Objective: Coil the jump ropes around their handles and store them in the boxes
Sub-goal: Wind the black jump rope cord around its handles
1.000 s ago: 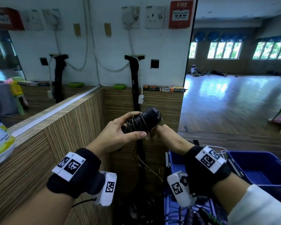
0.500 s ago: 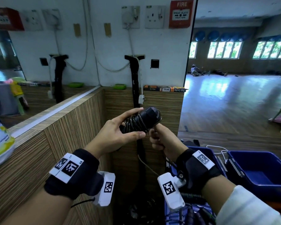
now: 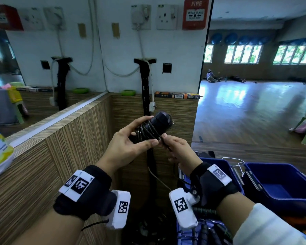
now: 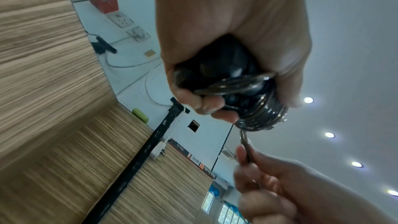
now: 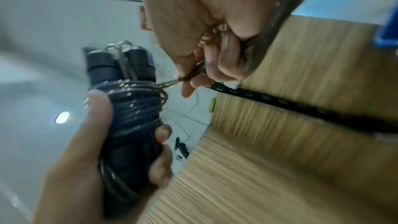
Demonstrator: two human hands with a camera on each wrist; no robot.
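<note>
Head view shows the left hand [image 3: 129, 147] clasping paired black handles [image 3: 162, 121] already bound by many cable [image 3: 147, 131] turns, right hand [image 3: 179, 152] pinching the tail, blue boxes [image 3: 279, 184] waiting below.

Red fire alarm box [image 3: 195, 14] on wall: "FIRE", "BREAK GLASS". Other labels, box print on ledge: too blurred.

Your head camera looks forward and down at both hands, held up before the wood-panelled wall [image 3: 78, 147], with the blue boxes [image 3: 281, 188] low at right. Your left wrist camera looks up along the left hand [image 4: 232, 28] toward the ceiling, very near. Your right wrist camera looks along the right hand [image 5: 206, 23]; all three share the coiled handles [image 3: 155, 126].
</note>
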